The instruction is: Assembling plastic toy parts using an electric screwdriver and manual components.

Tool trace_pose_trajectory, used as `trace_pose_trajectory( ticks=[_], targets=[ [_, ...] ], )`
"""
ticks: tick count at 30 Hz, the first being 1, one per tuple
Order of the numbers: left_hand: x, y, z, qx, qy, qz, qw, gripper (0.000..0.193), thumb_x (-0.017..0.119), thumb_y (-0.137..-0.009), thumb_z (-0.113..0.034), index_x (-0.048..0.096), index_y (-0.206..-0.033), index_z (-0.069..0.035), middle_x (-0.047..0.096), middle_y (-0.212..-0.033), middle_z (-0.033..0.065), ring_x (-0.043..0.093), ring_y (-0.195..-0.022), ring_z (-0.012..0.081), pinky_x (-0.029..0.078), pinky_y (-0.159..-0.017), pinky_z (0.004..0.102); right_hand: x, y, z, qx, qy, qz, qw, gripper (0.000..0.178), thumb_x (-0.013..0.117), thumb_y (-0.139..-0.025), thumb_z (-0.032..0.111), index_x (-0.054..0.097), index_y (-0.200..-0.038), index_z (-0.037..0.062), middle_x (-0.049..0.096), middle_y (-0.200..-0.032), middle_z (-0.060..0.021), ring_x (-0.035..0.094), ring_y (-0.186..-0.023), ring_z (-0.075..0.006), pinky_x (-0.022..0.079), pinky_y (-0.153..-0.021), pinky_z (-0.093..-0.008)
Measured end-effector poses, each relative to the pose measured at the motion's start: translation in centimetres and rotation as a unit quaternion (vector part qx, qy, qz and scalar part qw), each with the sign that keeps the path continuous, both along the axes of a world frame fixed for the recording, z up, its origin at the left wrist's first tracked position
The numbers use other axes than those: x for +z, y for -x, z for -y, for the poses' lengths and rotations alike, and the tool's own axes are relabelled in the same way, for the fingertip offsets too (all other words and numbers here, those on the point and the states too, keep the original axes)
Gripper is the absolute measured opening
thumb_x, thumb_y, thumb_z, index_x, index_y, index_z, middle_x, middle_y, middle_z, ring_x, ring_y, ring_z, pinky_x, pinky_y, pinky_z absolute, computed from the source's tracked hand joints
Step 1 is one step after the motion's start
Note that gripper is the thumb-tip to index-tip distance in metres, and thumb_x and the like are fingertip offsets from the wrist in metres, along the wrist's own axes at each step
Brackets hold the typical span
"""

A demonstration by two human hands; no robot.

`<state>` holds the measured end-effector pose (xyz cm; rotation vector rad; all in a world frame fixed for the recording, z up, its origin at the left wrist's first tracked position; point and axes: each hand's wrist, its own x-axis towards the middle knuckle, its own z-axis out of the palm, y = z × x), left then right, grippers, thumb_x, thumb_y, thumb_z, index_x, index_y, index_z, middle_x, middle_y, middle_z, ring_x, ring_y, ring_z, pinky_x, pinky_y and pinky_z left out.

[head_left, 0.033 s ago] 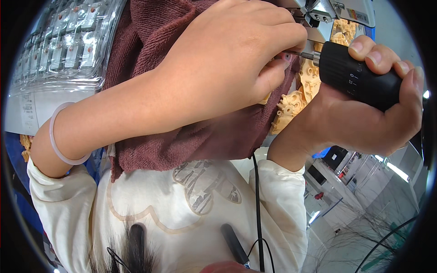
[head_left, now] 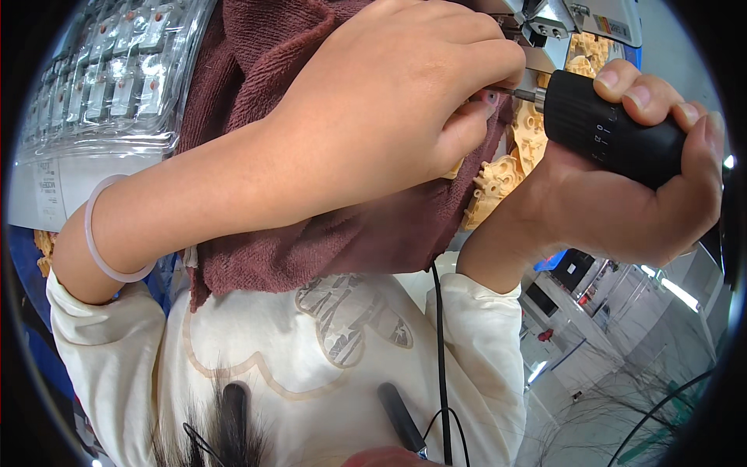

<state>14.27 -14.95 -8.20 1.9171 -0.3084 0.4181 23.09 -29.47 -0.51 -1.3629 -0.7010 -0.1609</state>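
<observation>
My right hand (head_left: 622, 210) is wrapped round a black electric screwdriver (head_left: 611, 128), held sideways with its tip towards the left. Its thin metal bit (head_left: 523, 94) reaches to the fingertips of my left hand (head_left: 405, 101). That hand is closed, palm down, over the towel, thumb and forefinger close together beside the bit. From under the thumb peeks a small edge of a yellow plastic part (head_left: 454, 168); most of it is hidden by the hand. Where the bit meets the work, the fingers cover nearly everything.
A maroon towel (head_left: 249, 261) lies beneath my left arm. Several yellow moulded parts (head_left: 498, 183) lie right of it. A clear blister tray (head_left: 117, 86) with grey pieces stands at the far left. A metal fixture (head_left: 548, 23) is at the top right. A black cable (head_left: 440, 335) hangs down my front.
The screwdriver's black body has turned slightly in my right hand, its markings shifting, and it sits a touch further left. My left hand has not visibly moved.
</observation>
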Motion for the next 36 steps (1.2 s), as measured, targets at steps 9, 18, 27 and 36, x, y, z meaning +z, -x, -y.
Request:
trace_pose_trajectory(
  ticks=[9,18,27,36],
  targets=[
    [0.4,-0.4,-0.4,-0.021,0.021,-0.023,0.999,0.025,0.062,-0.081,-0.014,0.058,-0.103,-0.004,0.059,-0.102,0.0137,0.058,-0.1,0.0294,0.043,-0.089,0.0402,0.5,-0.2,0.5,0.042,0.044,-0.006,0.998,0.017,0.054,-0.08,0.02,0.055,-0.077,0.0032,0.053,-0.061,-0.0123,0.053,-0.055,-0.0225,0.047,-0.057,-0.0372],
    [0.4,-0.1,-0.2,-0.01,0.034,-0.006,0.999,0.023,0.062,-0.081,-0.014,0.057,-0.1,-0.003,0.059,-0.1,0.0141,0.058,-0.098,0.0301,0.044,-0.086,0.0404,-0.1,0.9,-1.0,0.045,0.02,0.039,0.998,0.017,0.053,-0.078,0.021,0.053,-0.075,0.0042,0.053,-0.061,-0.0124,0.053,-0.055,-0.0224,0.047,-0.057,-0.0371],
    [0.4,-0.1,-0.7,-0.023,0.026,-0.01,0.999,0.023,0.062,-0.08,-0.015,0.056,-0.099,-0.003,0.058,-0.097,0.0142,0.057,-0.096,0.0314,0.043,-0.084,0.0408,-1.1,-0.3,-0.8,0.077,0.054,0.08,0.992,0.018,0.053,-0.077,0.021,0.053,-0.077,0.0023,0.053,-0.063,-0.014,0.053,-0.055,-0.0233,0.048,-0.056,-0.0382],
    [0.0,0.1,-0.4,-0.024,-0.044,-0.001,0.999,0.029,0.069,-0.08,-0.017,0.061,-0.105,-0.005,0.063,-0.105,0.0109,0.06,-0.101,0.0299,0.043,-0.091,0.042,0.9,1.7,-0.1,0.05,-0.01,0.046,0.998,0.032,0.055,-0.082,0.009,0.049,-0.113,0.0083,0.056,-0.073,-0.012,0.057,-0.056,-0.0233,0.05,-0.056,-0.0396]
  ],
)
